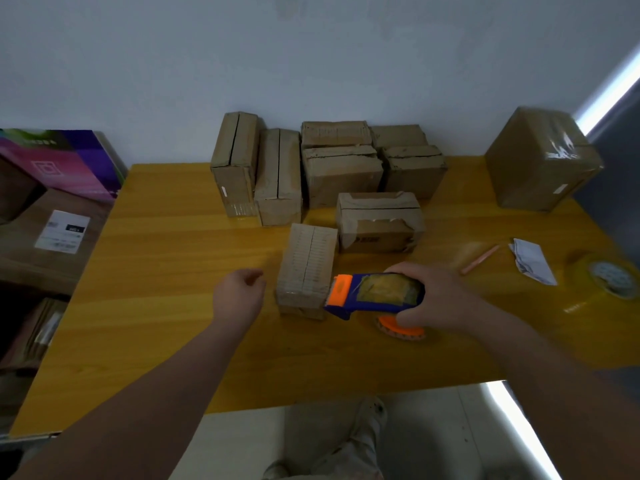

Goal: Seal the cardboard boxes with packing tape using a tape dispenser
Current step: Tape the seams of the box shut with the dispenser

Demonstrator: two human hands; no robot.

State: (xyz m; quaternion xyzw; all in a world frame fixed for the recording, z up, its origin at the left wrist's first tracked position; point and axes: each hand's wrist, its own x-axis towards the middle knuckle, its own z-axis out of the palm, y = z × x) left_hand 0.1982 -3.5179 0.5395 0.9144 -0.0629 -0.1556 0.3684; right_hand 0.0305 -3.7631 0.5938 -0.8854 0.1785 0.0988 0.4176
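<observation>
Right grip (pixel 440 299): wrapped round tape dispenser (pixel 374 292), near centre of bench (pixel 166 258).
Left grip (pixel 239 294): loosely curled, holding nothing.
Box (pixel 308 268): just left of dispenser; likely light, stiff; steady its sides.

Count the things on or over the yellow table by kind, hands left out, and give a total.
Cardboard boxes: 9
Tape dispenser: 1
Tape roll: 1
Pink pen or pencil: 1
Crumpled paper: 1
Total: 13
</observation>
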